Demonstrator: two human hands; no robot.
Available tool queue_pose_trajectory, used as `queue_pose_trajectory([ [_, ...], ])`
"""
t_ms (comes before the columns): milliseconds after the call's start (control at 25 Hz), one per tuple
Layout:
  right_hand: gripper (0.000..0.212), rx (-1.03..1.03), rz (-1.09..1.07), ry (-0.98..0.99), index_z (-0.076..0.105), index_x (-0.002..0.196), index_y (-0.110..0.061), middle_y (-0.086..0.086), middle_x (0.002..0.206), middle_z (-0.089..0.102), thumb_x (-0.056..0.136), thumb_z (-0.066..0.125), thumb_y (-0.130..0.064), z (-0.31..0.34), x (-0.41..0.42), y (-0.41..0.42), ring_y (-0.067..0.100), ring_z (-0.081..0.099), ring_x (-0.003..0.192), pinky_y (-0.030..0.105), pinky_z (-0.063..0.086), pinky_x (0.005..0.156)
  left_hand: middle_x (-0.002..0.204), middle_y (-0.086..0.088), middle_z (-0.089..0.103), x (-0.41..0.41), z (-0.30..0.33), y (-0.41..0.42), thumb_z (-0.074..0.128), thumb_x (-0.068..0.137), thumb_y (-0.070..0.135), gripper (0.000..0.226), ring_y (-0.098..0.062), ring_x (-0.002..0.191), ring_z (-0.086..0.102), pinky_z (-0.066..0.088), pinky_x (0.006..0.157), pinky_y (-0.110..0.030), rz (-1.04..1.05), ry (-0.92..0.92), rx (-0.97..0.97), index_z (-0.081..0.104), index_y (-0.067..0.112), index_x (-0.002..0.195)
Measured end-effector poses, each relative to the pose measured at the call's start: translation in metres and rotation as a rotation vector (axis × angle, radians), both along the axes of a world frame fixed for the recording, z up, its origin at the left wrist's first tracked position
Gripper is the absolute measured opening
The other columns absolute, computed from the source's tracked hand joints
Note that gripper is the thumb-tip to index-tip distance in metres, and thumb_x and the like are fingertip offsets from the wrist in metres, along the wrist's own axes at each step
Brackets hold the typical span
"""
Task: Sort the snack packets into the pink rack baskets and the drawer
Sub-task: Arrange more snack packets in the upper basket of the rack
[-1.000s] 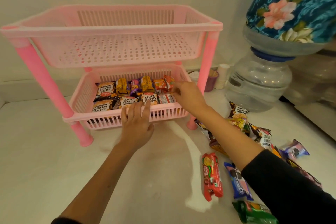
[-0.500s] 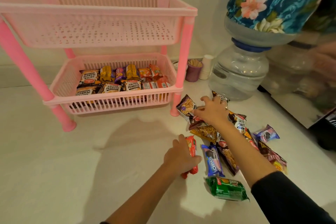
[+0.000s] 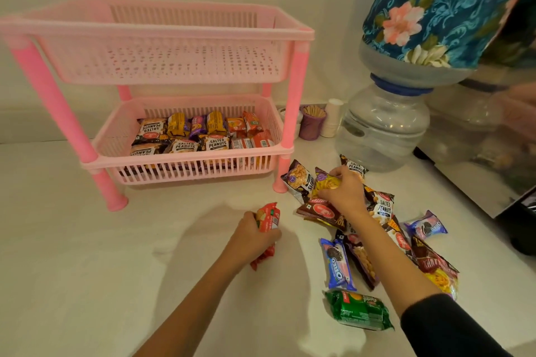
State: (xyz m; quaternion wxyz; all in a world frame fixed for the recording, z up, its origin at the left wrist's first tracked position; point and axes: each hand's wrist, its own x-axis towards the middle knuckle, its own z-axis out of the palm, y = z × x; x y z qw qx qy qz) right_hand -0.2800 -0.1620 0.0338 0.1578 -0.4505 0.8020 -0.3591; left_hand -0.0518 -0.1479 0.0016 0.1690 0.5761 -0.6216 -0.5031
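Loose snack packets lie in a heap on the table (image 3: 87, 284) to the right of the pink rack (image 3: 298, 90), among them a blue Oreo packet (image 3: 338, 265), a green biscuit packet (image 3: 359, 310) and a Salted Peanuts packet (image 3: 383, 207). The rack's lower basket (image 3: 185, 162) holds two rows of packets, several marked Salted Peanuts, with orange, yellow and purple ones behind. The upper basket (image 3: 162, 66) shows nothing inside through its pierced wall.

The left hand (image 3: 251, 240) is curled round a red biscuit packet (image 3: 268, 219), which rests tilted on the table. The right hand (image 3: 343, 193) reaches into the heap, its fingers pinching a yellow snack packet (image 3: 322, 184) just beside the rack's front right leg. The two hands are apart. Behind stand a clear water bottle (image 3: 383, 127) under a floral cover (image 3: 429, 6) and a purple cup (image 3: 311, 124) of sticks.
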Motion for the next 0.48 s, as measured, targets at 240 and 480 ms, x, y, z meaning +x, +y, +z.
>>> queue_pose_trajectory([
  [240,0.052,-0.275,0.061,-0.458,0.052,0.101,-0.027,-0.003,0.104,0.058,0.063,0.085,-0.019,0.069,0.003,0.015,0.018,0.066,0.082,0.034,0.057,0.061,0.097,0.013,0.051,0.029,0.086,-0.026,0.062,0.086,0.034,0.059,-0.008,0.083,0.060,0.056,0.054,-0.020,-0.004,0.248,-0.213,0.032,0.025,0.135],
  [480,0.045,-0.550,0.294,-0.663,0.052,0.095,-0.023,0.003,0.098,0.066,0.063,0.081,-0.012,0.187,0.053,0.002,0.017,0.071,0.077,0.028,0.057,0.056,0.105,0.015,0.061,0.068,0.209,-0.046,0.060,0.073,0.050,0.045,-0.007,0.080,0.071,0.060,0.070,-0.031,-0.064,0.471,-0.494,0.041,0.045,0.114],
])
